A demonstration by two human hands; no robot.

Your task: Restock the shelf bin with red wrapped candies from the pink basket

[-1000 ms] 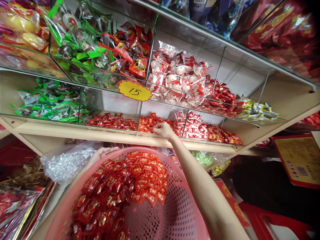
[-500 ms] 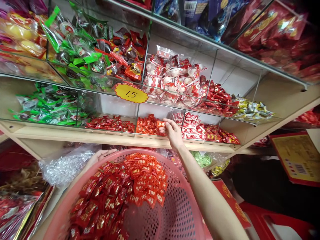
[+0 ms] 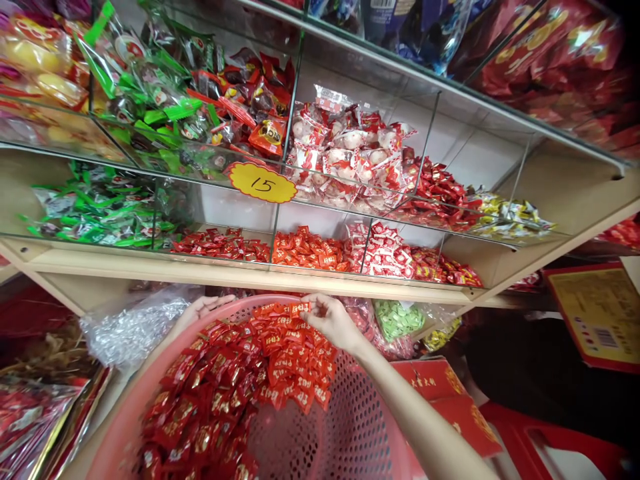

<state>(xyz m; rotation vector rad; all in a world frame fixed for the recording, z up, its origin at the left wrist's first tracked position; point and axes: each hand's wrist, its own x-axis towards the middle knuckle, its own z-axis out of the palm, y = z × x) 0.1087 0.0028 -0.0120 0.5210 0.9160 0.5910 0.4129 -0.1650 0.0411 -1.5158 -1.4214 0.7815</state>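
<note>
A pink perforated plastic basket (image 3: pixel 367 413) fills the lower middle of the view. Dark red wrapped candies (image 3: pixel 210 393) lie in its left part, and orange-red wrapped candies (image 3: pixel 295 367) are heaped at its far side. My left arm runs along the basket's left outside, and my left hand (image 3: pixel 207 307) holds it at the far rim, fingers partly hidden. Over the heap, my right hand (image 3: pixel 327 320) pinches a small orange-red wrapped candy (image 3: pixel 301 309) between thumb and fingers. Matching orange-red candies (image 3: pixel 310 251) fill a lower shelf compartment just above.
Glass dividers split the wooden shelf (image 3: pixel 200 273) into compartments of wrapped candies, with a yellow "15" tag (image 3: pixel 263 183) in front. Below are a clear bag (image 3: pixel 135 327) and a bag of green candies (image 3: pixel 397 320). Red boxes (image 3: pixel 440 393) and a red stool (image 3: pixel 550 440) are at right.
My right hand has come down from the orange-red candy compartment to the basket's far side, with a candy in its fingers. My left hand and the basket have hardly moved.
</note>
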